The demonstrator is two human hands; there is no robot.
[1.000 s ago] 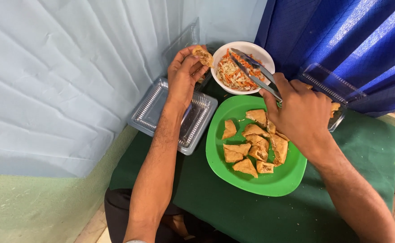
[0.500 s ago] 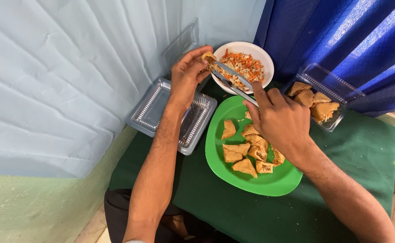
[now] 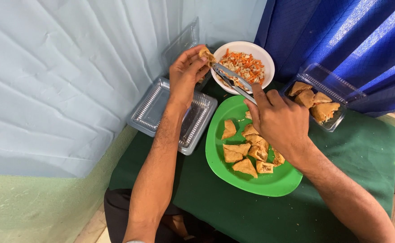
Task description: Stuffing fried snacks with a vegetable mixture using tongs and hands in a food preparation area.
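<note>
A: A pale blue wrinkled sheet hangs on the wall, a dark blue curtain (image 3: 341,40) at the right, and a green-covered table (image 3: 363,148) sits between them.

B: What stands on it, biggest first?

A: A bright green plate (image 3: 269,184) with cut fried pastry triangles (image 3: 247,150) piled on it. Left of it, an open clear plastic clamshell (image 3: 154,112), its lid leaning on the wall. Behind the plate, a white bowl (image 3: 267,63) of shredded carrot filling (image 3: 244,65). At the right, a second clear tray (image 3: 336,119) holding whole fried triangles.

B: And the hands?

A: The left hand (image 3: 184,76) is closed on one fried piece (image 3: 206,54), pinched between thumb and fingertips, raised just beside the bowl's rim. The right hand (image 3: 278,119) is clamped round metal tongs (image 3: 231,78), whose tips reach into the bowl near the held piece.

B: How would that piece handle?

A: Light, I'd judge, with a crisp, brittle crust that would crack if squeezed, and probably greasy. Best held by the outer edges with a gentle pinch. The tongs are stiff and smooth, gripped far back on the handles.
</note>
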